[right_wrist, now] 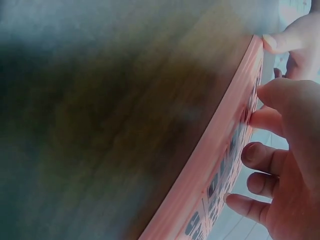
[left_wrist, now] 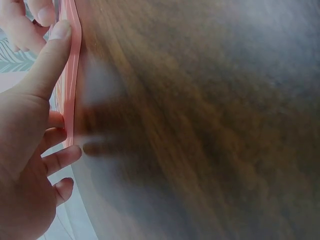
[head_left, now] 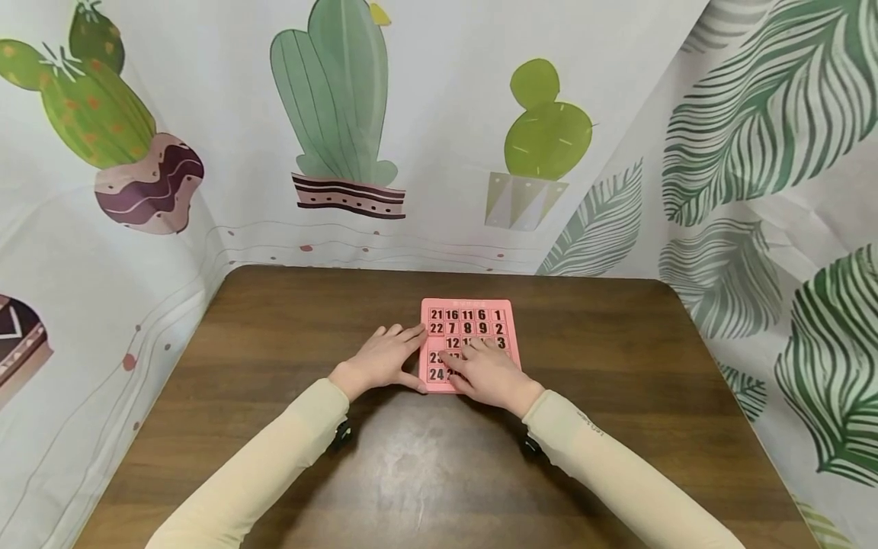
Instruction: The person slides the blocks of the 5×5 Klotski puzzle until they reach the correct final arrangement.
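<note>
A pink number slide puzzle (head_left: 469, 303) with black-numbered tiles lies on the brown table. A blank pink space shows at the left end of its middle row. My left hand (head_left: 381, 358) steadies the board's left side, thumb at the near corner and index finger along the edge; in the left wrist view the thumb (left_wrist: 60, 37) lies straight on the rim. Over the lower right tiles spreads my right hand (head_left: 490, 372), covering several numbers. Its index fingertip is on the tiles near 23 and 17, and its thumb is by the near edge.
The wooden table (head_left: 604, 366) reaches out on all sides of the board, with its rounded far edge just behind it. A white cloth (head_left: 446, 152) printed with cacti and leaves hangs behind and at both sides.
</note>
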`<state>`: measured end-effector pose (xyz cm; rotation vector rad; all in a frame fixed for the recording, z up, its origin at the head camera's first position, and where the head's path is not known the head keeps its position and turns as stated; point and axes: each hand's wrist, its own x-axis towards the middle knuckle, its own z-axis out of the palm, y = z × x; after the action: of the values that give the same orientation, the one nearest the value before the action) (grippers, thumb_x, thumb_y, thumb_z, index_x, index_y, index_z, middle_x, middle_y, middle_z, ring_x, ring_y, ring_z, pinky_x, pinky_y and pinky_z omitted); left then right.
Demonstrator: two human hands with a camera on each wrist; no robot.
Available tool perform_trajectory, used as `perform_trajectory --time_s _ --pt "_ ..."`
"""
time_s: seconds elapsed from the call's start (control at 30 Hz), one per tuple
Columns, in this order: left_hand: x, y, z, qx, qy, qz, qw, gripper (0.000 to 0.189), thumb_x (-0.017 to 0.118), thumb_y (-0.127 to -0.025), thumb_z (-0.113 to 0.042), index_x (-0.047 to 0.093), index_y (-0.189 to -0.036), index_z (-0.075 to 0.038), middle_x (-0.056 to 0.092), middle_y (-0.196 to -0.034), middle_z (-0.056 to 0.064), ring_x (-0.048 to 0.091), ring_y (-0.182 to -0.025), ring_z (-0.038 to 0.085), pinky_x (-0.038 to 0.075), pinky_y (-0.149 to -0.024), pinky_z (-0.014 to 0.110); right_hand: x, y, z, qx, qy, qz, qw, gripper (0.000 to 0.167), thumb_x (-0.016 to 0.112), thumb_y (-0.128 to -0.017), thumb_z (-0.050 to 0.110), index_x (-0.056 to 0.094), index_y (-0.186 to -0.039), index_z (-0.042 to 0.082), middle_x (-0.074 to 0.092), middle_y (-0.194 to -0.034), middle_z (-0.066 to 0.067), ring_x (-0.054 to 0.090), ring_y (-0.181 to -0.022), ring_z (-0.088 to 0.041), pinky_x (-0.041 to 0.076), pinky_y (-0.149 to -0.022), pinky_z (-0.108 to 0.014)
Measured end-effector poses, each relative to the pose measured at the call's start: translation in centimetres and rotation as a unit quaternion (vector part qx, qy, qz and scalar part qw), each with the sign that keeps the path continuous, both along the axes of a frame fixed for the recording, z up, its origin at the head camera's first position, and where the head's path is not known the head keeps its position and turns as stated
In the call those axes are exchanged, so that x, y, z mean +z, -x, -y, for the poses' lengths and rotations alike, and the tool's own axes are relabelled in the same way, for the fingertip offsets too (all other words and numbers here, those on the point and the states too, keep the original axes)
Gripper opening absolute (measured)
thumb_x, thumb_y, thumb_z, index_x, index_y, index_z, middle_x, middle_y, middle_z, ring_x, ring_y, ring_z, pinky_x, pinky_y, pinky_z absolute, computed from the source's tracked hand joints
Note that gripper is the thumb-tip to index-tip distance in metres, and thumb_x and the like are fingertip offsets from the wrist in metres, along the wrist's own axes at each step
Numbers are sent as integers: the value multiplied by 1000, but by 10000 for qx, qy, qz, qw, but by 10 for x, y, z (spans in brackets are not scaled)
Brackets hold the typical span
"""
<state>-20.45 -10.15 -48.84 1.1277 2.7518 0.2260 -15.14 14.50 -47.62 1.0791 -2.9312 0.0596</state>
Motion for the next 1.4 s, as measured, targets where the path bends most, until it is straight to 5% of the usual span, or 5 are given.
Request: perform_trajectory --time_s 0.2,0.4,0.73,1.13,1.4 --pt "0 0 0 21 -22 13 10000 112 76 -76 -74 42 -160 -7 38 -166 10 47 -134 32 37 -110 56 4 5 0 74 80 98 9999 41 60 -104 34 68 -141 19 71 -118 -12 62 -115 -34 46 -103 -57" --pt "1 -1 -1 15 -36 62 10000 113 77 -76 -73 42 -160 -6 38 -166 11 47 -133 33 37 -110 56 12 24 0 -53 292 314 9991 40 61 -105 31 67 -141 15 71 -114 -13 64 -113 -35 45 -106 -56" --pt "4 -1 -2 59 92 70 9999 112 77 -76 -73 41 -160 -8 38 -167 10 47 -134 32 37 -110 55 16 54 3 -460 176 732 9961 48 57 -107 32 58 -151 14 65 -140 -18 56 -134 -38 33 -117 -58" --pt "6 -2 -1 126 63 221 9997 112 78 -76 -72 41 -161 -8 35 -168 10 45 -138 34 34 -113 58 10 57 4 -636 -235 920 9935 51 54 -107 37 53 -155 19 59 -149 -17 48 -142 -41 29 -120 -58" --pt "4 -2 -1 137 34 258 9996 111 78 -77 -71 41 -160 -7 35 -168 10 44 -139 34 32 -115 59 8 48 4 -515 -269 768 9953 49 56 -107 35 56 -153 19 66 -138 -17 56 -134 -38 37 -115 -59"
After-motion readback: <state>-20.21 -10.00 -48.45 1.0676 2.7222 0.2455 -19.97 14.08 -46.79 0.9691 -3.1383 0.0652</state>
